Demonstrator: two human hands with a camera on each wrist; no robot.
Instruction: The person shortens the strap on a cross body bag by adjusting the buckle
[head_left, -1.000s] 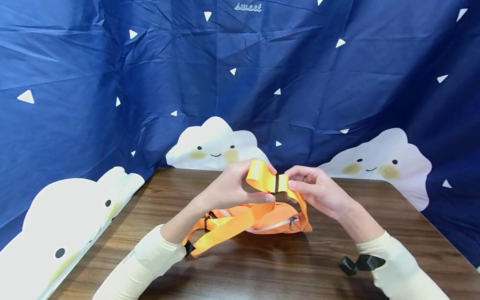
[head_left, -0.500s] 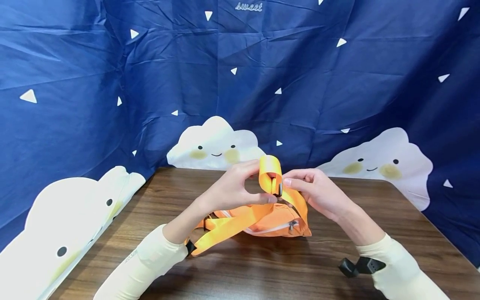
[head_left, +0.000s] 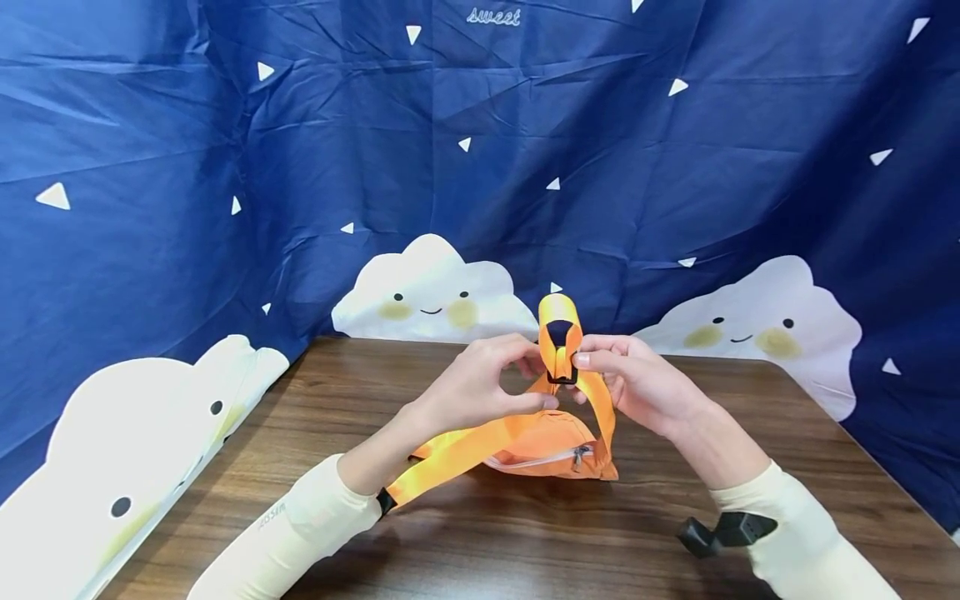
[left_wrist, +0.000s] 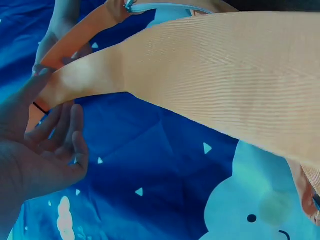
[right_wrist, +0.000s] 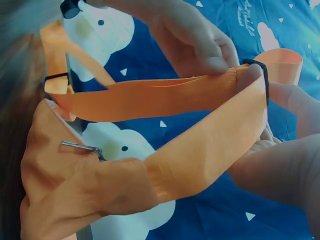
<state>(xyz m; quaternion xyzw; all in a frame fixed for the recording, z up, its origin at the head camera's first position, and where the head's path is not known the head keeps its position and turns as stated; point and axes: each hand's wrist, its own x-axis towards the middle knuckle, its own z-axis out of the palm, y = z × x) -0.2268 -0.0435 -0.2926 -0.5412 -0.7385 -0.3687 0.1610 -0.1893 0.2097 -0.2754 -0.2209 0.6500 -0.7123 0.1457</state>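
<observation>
An orange waist bag (head_left: 551, 446) with a white zip lies on the table. Its webbing strap (head_left: 480, 454) is lifted and threaded through a black slider buckle (head_left: 562, 379), and a rounded strap loop (head_left: 558, 308) stands above the slider. My left hand (head_left: 480, 383) holds the strap just left of the slider, thumb below and fingers above. My right hand (head_left: 648, 379) pinches the slider and strap from the right, its thumb at the slider's edge. In the right wrist view, the left thumb (right_wrist: 217, 65) lies on the strap beside the slider.
A brown wooden table (head_left: 600, 542) spreads beneath the bag. Behind it hangs a blue cloth (head_left: 480, 167) with white clouds and triangles. A black wrist device (head_left: 727, 533) sits on the right sleeve. The strap's lower black fitting (head_left: 386, 502) is near the left sleeve.
The strap loop has turned from pointing left to standing upright and risen above the hands. The slider has tilted to lie flatter, moving slightly right, and the left hand has shifted slightly right.
</observation>
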